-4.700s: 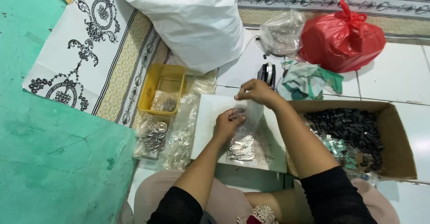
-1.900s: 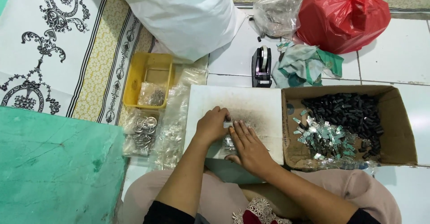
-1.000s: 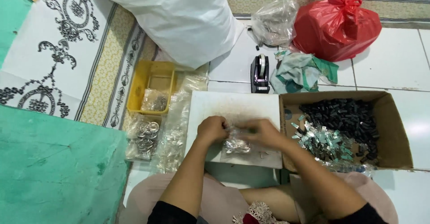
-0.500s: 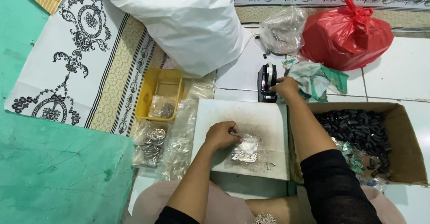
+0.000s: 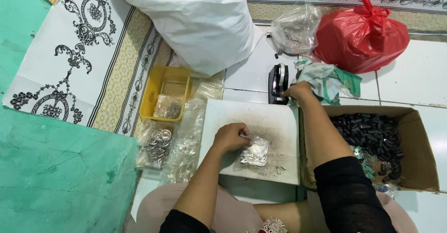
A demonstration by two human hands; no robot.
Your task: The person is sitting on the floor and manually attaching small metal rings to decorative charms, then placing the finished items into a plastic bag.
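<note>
Left hand (image 5: 231, 136) curled on the white board (image 5: 253, 116), grip pinching the top edge of a small clear bag (image 5: 254, 152) filled with shiny metal bits; bag lying flat on the board's grimy middle, just right of the knuckles. Right hand (image 5: 298, 91) stretched forward past the board's far corner, fingers closed down on the black tape dispenser (image 5: 278, 82) that stands on the white floor tiles (whether actually gripping or only pressing, cannot tell). Beside that hand, touching or nearly so, a crumpled green-and-white cloth (image 5: 328, 78). Right of the board, an open cardboard box (image 5: 416, 135) holding dark small parts at the back and greenish packets at the front. Left of the board, a row of clear packed bags (image 5: 186, 142) on the floor, and a yellow tray (image 5: 166, 93) with one more bag in it. Farther back: a big white sack (image 5: 195, 21), a clear plastic bag (image 5: 296, 30), a knotted red bag (image 5: 361, 33). Patterned mat (image 5: 79, 56) and teal sheet (image 5: 56, 182) off to the left.
</note>
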